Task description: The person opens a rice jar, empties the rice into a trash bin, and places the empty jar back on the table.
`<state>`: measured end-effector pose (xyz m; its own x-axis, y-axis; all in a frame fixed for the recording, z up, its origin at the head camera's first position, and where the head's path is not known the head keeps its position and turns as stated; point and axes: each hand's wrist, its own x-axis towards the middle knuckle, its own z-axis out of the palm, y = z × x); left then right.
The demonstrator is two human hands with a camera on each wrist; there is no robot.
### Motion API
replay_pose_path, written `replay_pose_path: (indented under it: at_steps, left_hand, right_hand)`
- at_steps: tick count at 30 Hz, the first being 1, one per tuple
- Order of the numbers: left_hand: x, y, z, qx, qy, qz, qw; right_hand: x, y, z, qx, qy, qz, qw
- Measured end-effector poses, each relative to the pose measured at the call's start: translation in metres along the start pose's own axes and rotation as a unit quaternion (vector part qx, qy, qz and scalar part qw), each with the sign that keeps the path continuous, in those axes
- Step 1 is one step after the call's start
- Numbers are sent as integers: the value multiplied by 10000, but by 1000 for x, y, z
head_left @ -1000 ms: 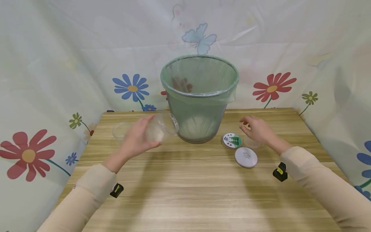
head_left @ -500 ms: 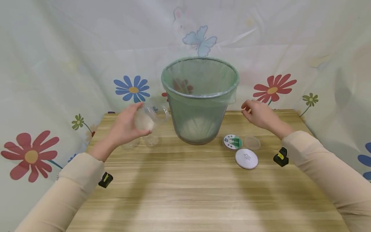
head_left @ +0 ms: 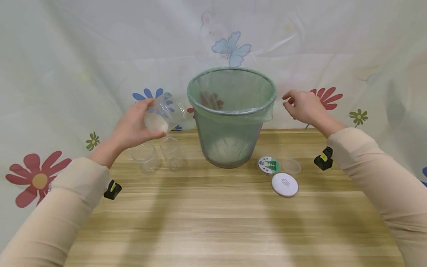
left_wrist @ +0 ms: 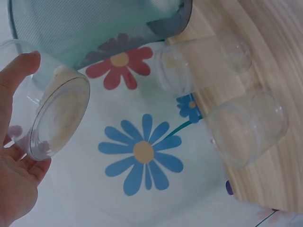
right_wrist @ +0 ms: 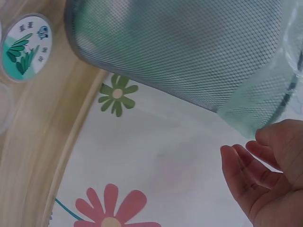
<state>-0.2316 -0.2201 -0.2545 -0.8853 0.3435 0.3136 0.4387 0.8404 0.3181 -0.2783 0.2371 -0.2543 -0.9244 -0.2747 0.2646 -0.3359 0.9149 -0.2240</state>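
My left hand (head_left: 131,124) grips a clear jar (head_left: 173,115) with whitish contents, thumb on one side and fingers on the other. The jar is tilted, its mouth end towards the trash can (head_left: 227,129), just left of the rim. Seen from its base in the left wrist view, the jar (left_wrist: 61,118) has a pale layer slumped to one side. My right hand (head_left: 305,105) is raised by the can's right rim, fingers loosely bent and holding nothing. In the right wrist view its fingertips are close to the overhanging edge of the green bag (right_wrist: 255,113).
Two clear jars (head_left: 145,159) stand on the wooden table (head_left: 213,222), left of the can. To its right lie a green-and-white printed lid (head_left: 268,165), a translucent lid (head_left: 291,166) and a white disc (head_left: 285,184). A flowered curtain (head_left: 116,66) hangs behind.
My left hand has lifted the tilted jar up and to the left, uncovering the two standing jars. My right hand has risen from near the lids to the can's rim level.
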Motion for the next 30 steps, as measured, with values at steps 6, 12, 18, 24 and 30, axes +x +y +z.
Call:
replay_pose_path:
  at_steps: [6, 12, 18, 24, 30]
  left_hand:
    - [11, 2, -21, -22, -3, -80, 10000]
    - [21, 3, -34, 11, -108, -243, 9996]
    - [33, 6, -40, 31, -116, -293, 9995]
    - [46, 15, -48, 118, -156, -234, 9995]
    - [57, 24, -55, 313, -163, -159, 9993]
  right_hand:
    - [10, -2, -10, 63, -159, 146, 9997]
    - [22, -11, -19, 322, -369, 519, 9975]
    - [34, -21, -23, 624, -496, 728, 9942]
    - [37, -31, -23, 912, -409, 979, 9902]
    - [41, -35, -22, 1328, -285, 1460, 9799]
